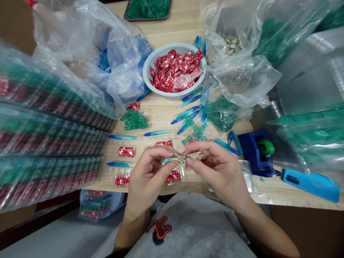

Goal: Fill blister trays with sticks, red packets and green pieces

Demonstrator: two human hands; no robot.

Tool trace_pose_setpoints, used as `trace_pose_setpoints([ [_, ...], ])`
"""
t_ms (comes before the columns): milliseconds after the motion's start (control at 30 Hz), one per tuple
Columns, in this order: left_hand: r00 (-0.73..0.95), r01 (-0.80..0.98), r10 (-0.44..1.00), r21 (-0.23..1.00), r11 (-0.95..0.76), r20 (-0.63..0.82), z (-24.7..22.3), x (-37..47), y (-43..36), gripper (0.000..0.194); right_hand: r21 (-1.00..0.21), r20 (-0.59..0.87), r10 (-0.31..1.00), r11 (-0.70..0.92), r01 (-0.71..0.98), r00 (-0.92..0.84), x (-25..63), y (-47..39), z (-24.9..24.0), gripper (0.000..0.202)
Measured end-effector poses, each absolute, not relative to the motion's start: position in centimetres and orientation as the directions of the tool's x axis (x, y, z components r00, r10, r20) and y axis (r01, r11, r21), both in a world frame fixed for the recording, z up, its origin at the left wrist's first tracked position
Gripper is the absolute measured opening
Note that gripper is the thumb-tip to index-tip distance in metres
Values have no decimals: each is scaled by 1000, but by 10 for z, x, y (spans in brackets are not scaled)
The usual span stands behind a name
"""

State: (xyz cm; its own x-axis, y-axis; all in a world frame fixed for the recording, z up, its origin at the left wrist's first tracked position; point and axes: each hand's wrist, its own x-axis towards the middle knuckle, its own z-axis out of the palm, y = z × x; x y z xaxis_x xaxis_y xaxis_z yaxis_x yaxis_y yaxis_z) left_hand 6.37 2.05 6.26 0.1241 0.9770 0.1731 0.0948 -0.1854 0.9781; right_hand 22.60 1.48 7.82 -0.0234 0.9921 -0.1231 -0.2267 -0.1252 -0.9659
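Near the table's front edge, my left hand [154,168] pinches small pale patterned pieces [177,160] between thumb and fingers. My right hand [212,165] is closed on similar small pieces [195,155], and the two hands almost touch. Below and behind them lie clear plastic trays holding red patterned packets [127,152] and blue-green pens [122,137]. Another red packet [172,176] shows just under the fingers. Green translucent pieces [196,132] lie just beyond my right hand. What the pale pieces are is too small to tell.
A grey bowl [146,73] of red packets stands at the back centre. Stacked filled trays [48,139] rise at the left. Plastic bags [242,79] lie at the back right. A blue tape dispenser [249,150] and a blue phone [311,184] are at the right.
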Motion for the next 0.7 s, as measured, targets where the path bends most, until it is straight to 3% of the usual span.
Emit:
trace_pose_setpoints([
  [133,125,92,981,983,-158,146,60,61,20,16,-942,-164,986,-161,-295,-14,227,16,73,8],
  [367,175,-23,978,994,-107,110,57,58,19,8,-985,-112,994,-109,-137,19,228,17,70,13],
  [700,173,-53,984,998,-36,44,53,55,18,9,-984,-146,982,-132,-120,118,216,19,74,6],
])
